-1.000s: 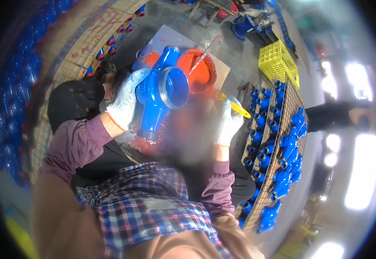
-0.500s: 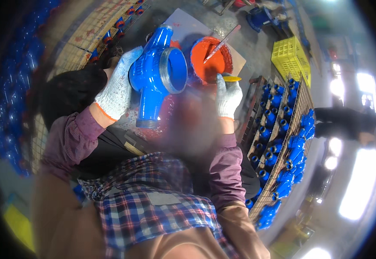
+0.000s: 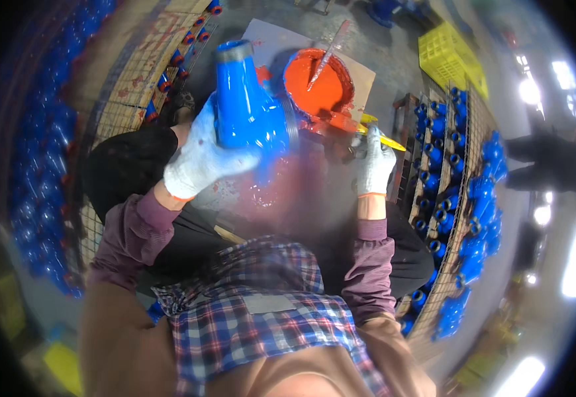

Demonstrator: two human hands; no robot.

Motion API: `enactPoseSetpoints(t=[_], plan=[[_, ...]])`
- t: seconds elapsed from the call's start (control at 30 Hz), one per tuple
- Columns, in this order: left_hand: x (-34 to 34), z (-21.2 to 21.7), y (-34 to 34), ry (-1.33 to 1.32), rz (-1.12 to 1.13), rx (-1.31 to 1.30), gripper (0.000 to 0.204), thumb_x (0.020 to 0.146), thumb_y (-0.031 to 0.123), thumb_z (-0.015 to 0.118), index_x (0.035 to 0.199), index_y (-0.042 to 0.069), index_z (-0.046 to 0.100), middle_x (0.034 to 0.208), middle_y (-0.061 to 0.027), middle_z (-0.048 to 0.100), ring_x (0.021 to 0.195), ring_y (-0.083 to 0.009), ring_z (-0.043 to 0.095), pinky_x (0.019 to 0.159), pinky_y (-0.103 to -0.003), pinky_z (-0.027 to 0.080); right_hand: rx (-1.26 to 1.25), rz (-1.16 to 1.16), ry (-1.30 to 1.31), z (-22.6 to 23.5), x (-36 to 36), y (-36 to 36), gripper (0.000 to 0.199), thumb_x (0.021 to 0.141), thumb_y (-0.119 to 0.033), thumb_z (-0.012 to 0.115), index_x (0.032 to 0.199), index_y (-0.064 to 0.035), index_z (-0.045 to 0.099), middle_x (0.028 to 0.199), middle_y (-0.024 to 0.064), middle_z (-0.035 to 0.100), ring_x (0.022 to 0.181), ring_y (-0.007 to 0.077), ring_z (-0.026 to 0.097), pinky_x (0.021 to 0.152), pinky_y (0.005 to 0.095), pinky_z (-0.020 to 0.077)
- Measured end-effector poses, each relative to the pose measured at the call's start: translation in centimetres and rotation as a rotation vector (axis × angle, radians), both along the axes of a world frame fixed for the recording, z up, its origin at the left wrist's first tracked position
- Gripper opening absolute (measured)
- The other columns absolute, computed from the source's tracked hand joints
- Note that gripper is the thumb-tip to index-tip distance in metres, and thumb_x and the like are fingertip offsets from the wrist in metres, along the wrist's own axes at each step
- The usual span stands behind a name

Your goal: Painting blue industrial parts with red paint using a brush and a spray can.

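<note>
My left hand point(image 3: 207, 153), in a white glove, is closed around a glossy blue valve body point(image 3: 251, 116). One bare grey threaded end of it points up and away, and a wider threaded mouth faces right. In my gloved right hand point(image 3: 375, 164) is a paintbrush point(image 3: 392, 142) with a yellow handle. Its red-coated head lies at the lower right rim of a bucket of orange-red paint point(image 3: 318, 83). A paint-smeared stick point(image 3: 328, 56) leans in that bucket. The valve body's underside is blurred.
Under the bucket lies a paint-spotted board point(image 3: 364, 83). At right stands a rack of blue fittings point(image 3: 443, 178), with a yellow crate point(image 3: 450, 56) behind it. Many blue parts point(image 3: 40, 172) line the left side, beside a wire mesh rack point(image 3: 126, 83) holding red-ended fittings.
My left hand has tipped the valve body, so its narrow end now points up and its wide mouth no longer faces me. The brush's red head has come into sight by the bucket rim.
</note>
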State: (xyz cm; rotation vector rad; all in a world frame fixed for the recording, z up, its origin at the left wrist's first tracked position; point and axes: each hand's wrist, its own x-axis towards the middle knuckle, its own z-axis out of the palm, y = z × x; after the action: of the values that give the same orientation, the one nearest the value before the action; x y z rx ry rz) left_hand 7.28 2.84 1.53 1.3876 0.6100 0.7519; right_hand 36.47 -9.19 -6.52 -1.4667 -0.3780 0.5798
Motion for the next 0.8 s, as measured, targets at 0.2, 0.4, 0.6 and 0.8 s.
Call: enactPoseSetpoints(t=[0.2,0.4,0.6,0.8], plan=[[1.3,1.0,-0.8,-0.048,-0.066,1.085,0.08,0.056,0.025,0.089,0.126,0.012,0.054,0.126,-0.019,0.051,0.111,-0.0421,0.056,0.091,-0.051,0.048,0.176,0.044,0.528,1.1,0.3,-4.2,0.03,0.099,-0.03,0.059,0.111,-0.0017,0.06,0.075,0.0051,0.063,0.059,0.0099,0.057,0.049,0.0186,0.0404],[3.1,2.7,-1.5,-0.104,-0.383,1.733,0.046,0.074,0.031,0.076,0.117,0.03,0.059,0.123,-0.0082,0.052,0.105,-0.0428,0.058,0.077,-0.052,0.058,-0.082,0.137,0.097,10.0,-2.4,-5.5,0.031,0.099,-0.034,0.055,0.106,-0.0048,0.064,0.068,-0.0001,0.058,0.051,0.0056,0.048,0.048,0.0176,0.0363],[3.7,2.0,-1.3,-0.136,-0.584,1.794,0.043,0.079,0.034,0.073,0.117,0.031,0.055,0.122,-0.0025,0.05,0.109,-0.0405,0.055,0.076,-0.05,0.059,-0.134,0.31,-0.419,11.5,-2.7,-2.8,0.032,0.096,-0.027,0.058,0.09,0.0042,0.064,0.071,0.009,0.065,0.061,0.0121,0.058,0.057,0.0269,0.0452],[4.3,1.1,-1.2,-0.093,-0.662,1.79,0.041,0.078,0.033,0.074,0.115,0.028,0.057,0.122,-0.0046,0.048,0.112,-0.0407,0.053,0.08,-0.051,0.058,-0.137,0.331,-0.565,12.4,-3.7,-3.2,0.026,0.095,-0.022,0.059,0.097,0.0029,0.064,0.083,0.0147,0.068,0.074,0.0244,0.066,0.066,0.0331,0.0495]])
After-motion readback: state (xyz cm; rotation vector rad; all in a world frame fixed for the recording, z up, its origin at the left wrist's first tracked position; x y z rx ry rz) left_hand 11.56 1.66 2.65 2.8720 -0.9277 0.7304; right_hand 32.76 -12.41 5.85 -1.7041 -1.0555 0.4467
